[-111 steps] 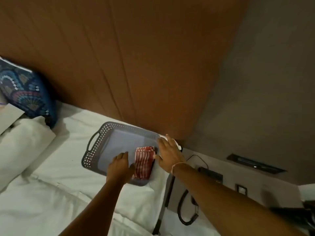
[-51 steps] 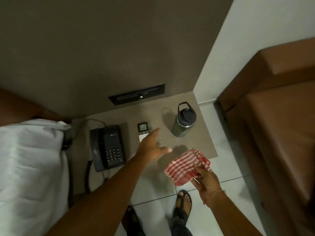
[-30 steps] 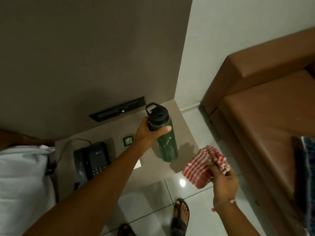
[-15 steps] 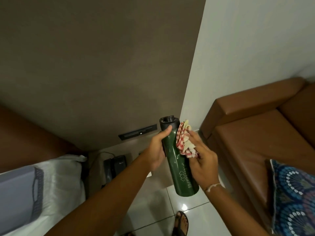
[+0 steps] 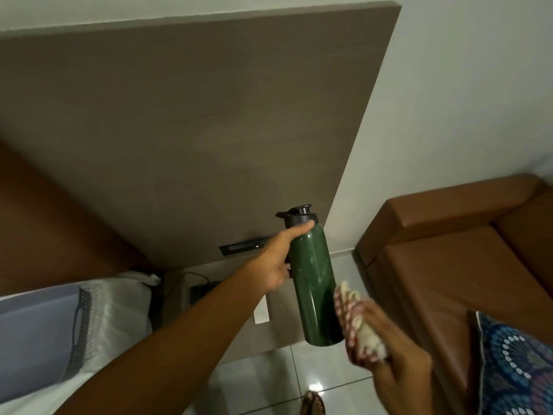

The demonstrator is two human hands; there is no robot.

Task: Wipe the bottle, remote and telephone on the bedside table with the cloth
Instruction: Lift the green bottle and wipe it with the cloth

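My left hand (image 5: 276,262) grips the dark green bottle (image 5: 314,283) near its black cap and holds it upright in the air above the bedside table (image 5: 281,330). My right hand (image 5: 395,351) holds the bunched red-and-white checked cloth (image 5: 356,324) against the lower right side of the bottle. A white end of the remote (image 5: 261,311) shows on the table beside my left forearm. Only a dark corner of the telephone (image 5: 202,290) with its cable shows behind my arm.
A bed with white sheets (image 5: 119,298) and a grey tray (image 5: 36,330) lies at the left. A brown sofa (image 5: 449,256) with a blue patterned cushion (image 5: 517,369) stands at the right. A dark socket panel (image 5: 242,245) sits in the headboard. My sandalled foot (image 5: 312,405) is on the tiled floor.
The cloth in my right hand has slid from the bottle's neck down to its lower side. The view has tilted upward; earlier my left hand lifted the bottle from the table.
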